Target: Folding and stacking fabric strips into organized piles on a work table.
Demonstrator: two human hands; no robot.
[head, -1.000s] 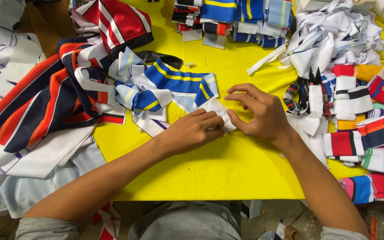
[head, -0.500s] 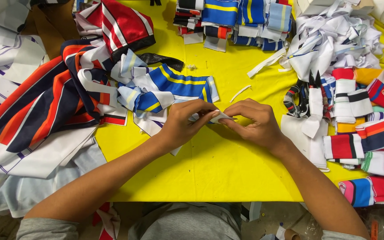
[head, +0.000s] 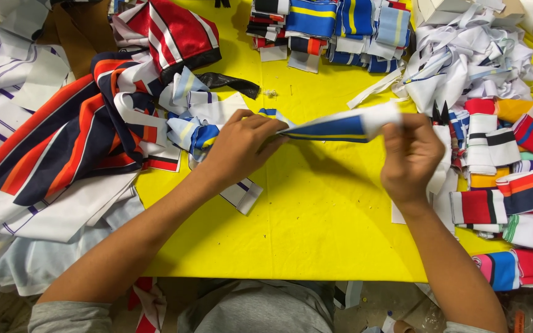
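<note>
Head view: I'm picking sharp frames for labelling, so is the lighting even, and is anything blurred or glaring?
Head view: bright, even light on the yellow table; soft shadow beneath the blue strip stretched between left hand and right hand; hands and fabric piles sharp, no glare; edges bend slightly from the wide lens.

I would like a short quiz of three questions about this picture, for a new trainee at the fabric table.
1. True or false: the left hand and the right hand hold the blue and white fabric strip stretched out between them, above the yellow table.
2. Which lies on the person's left side of the table? A) a large pile of orange, navy and white striped cloth B) a sewing machine C) a stack of cardboard boxes
3. Fill in: the heap of loose white strips lies at the far ______ of the table.

Key: 1 true; 2 A; 3 right.
</note>
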